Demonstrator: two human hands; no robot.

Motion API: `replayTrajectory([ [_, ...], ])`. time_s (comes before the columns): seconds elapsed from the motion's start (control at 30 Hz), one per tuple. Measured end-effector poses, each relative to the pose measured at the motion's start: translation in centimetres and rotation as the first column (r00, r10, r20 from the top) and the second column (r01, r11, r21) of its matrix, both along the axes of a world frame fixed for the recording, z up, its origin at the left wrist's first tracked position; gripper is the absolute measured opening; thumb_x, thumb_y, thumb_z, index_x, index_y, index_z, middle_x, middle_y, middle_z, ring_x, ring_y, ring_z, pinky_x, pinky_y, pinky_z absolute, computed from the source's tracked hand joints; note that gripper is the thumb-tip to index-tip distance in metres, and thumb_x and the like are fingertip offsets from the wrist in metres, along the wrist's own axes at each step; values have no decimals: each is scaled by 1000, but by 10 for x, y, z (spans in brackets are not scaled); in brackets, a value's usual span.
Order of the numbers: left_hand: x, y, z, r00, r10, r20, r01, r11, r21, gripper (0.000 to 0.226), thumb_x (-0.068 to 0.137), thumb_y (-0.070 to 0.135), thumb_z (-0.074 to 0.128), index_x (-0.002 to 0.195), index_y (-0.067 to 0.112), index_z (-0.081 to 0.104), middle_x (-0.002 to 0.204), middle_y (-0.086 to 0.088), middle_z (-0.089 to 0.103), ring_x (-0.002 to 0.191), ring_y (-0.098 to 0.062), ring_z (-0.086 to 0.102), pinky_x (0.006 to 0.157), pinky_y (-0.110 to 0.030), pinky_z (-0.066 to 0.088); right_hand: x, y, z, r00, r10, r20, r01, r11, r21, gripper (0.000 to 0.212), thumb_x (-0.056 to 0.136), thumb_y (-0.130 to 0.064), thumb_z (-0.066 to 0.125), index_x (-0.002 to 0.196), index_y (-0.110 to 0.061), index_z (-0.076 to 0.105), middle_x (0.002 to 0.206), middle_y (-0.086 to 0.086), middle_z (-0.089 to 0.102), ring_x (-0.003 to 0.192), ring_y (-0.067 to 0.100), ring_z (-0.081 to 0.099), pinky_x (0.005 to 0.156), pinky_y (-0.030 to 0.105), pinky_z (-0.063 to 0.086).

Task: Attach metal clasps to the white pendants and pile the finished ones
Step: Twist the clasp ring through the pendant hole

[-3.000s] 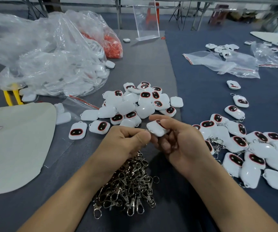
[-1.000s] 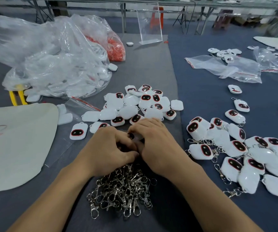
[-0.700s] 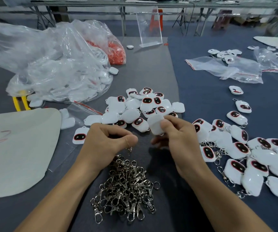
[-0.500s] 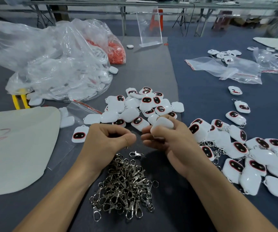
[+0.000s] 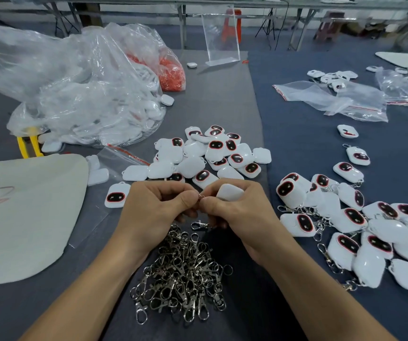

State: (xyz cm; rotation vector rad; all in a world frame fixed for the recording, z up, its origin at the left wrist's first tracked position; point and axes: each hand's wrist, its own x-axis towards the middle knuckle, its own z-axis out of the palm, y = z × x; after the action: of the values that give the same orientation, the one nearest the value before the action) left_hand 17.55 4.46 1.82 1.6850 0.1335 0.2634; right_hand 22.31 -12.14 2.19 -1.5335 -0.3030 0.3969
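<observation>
Your right hand point(image 5: 242, 210) is curled round one white pendant point(image 5: 230, 191), thumb underneath and forefinger over the top. Its plain back faces up and its long axis runs from the pinch away to your right and slightly forward. Your left hand point(image 5: 158, 205) is closed in a fine pinch, thumb tip against forefinger tip, just off the near-left corner of that pendant, with something small and metallic showing between the tips. That looks like the ring end of the clasp point(image 5: 199, 225), whose hook body hangs directly below the pinch with its length roughly crosswise; the link between ring and hook is hidden behind your fingers, so I cannot tell how it connects. What matters for the next move is that the pendant's loop corner points left, straight at your left thumb, and the two thumbs are touching or nearly so. Judging from this, the ring has to be worked sideways into that corner, your left hand driving and your right hand only steadying. Whether the ring is already through the loop is too small to see. The heap of loose clasps point(image 5: 181, 274) lies just below the grip, toward you, nearer your left hand. The bare pendants point(image 5: 198, 153) lie just beyond the grip, away from you. The finished pile point(image 5: 345, 217) lies well off to the right of the grip, so your right hand is the nearer one to drop this pendant there once it is joined.
</observation>
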Motion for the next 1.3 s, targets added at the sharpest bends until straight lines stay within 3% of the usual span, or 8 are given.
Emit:
replayTrajectory([
  [0.17,-1,-2,-6,991,95,93,-109,982,154,9,80,27,73,75,30,79,63,-2,71,56,-12,64,57,-25,53,-2,1,-2,974,-65,215,106,977,-184,14,76,-11,82,75,-24,78,68,-1,73,64,24,68,63,41,60],
  [0.3,0,-3,-6,991,117,59,-119,993,27,10,80,22,74,76,28,80,65,-3,73,56,-10,64,55,-18,49,-1,3,-2,991,-89,96,95,993,-65,19,77,1,78,71,-17,77,59,2,66,53,13,57,51,27,48],
  [0.4,0,-1,-6,993,110,39,-112,991,68,20,83,8,78,76,27,80,62,0,72,54,-7,62,55,-15,48,1,1,0,995,-97,24,96,994,48,25,79,9,74,68,-12,76,56,9,59,48,15,53,45,20,41],
  [0.63,-7,-9,0,992,37,117,-70,954,292,45,71,2,87,95,39,79,81,16,77,72,-3,71,69,-14,55,2,1,-1,995,-97,36,94,993,69,27,80,11,72,68,-12,76,56,9,60,48,15,51,45,20,42],
  [0.83,-11,-13,3,974,130,183,-196,889,413,31,80,13,82,86,43,79,79,32,72,76,7,70,69,-10,53,3,-1,-4,990,-104,95,105,995,0,22,79,6,74,71,-14,78,61,8,66,53,18,55,51,30,49],
  [1.07,-2,-9,-6,962,243,126,-263,947,183,19,74,28,79,78,47,79,73,17,75,69,-4,71,70,-26,58,3,-4,-5,965,-157,210,186,974,-127,15,78,-9,76,73,-23,78,66,7,70,59,22,61,57,49,55],
  [1.2,1,-9,-7,968,225,111,-234,969,81,13,74,29,78,77,42,79,67,6,74,62,-7,67,66,-25,56,1,-5,-4,920,-182,346,257,949,-185,18,79,-12,75,74,-29,79,65,-7,72,60,11,65,55,25,53],
  [1.3,0,-9,-4,975,158,158,-179,975,135,20,77,26,77,79,46,79,70,10,75,63,-2,66,65,-16,53,-2,-6,-3,918,-158,363,232,958,-171,11,78,-21,79,77,-32,79,67,-8,73,64,17,68,58,33,56],
])
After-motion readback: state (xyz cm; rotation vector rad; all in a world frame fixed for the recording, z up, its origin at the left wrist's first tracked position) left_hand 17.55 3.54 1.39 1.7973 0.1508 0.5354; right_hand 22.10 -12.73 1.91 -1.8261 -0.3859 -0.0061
